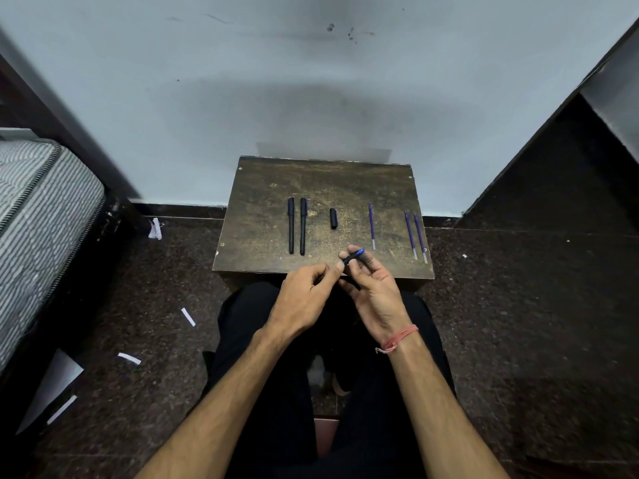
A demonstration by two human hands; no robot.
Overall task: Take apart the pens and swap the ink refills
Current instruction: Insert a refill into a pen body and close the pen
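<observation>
My forearms reach out over my lap, nearest of all, so that both hands meet just at the near edge of the stool (pixel 262 188), where anything I drop should land on wood rather than floor. I sit close to the stool, I think, so the parts stay within easy reach. My right hand (pixel 375 292) lies palm up and half open, its fingertips curled loosely round the uncapped pen (pixel 352 256), whose blue tip points up and away from me, toward the right. My left hand (pixel 306 299) is closed to a pinch at the pen's lower end, thumb and forefinger pressed on it, though I cannot tell exactly which part they grip; I judge this the hold for twisting the barrel apart. On the left of the stool two capped pens (pixel 297 225) lie side by side, parallel and just apart, waiting their turn. Right of them, well apart, the loose cap (pixel 333 218) lies by itself, set out of the way. Further right lie three refills: one refill (pixel 372 226) by itself, then a pair of refills (pixel 415 236) close together near the right edge, kept separate, I suppose, so I know which goes where.
</observation>
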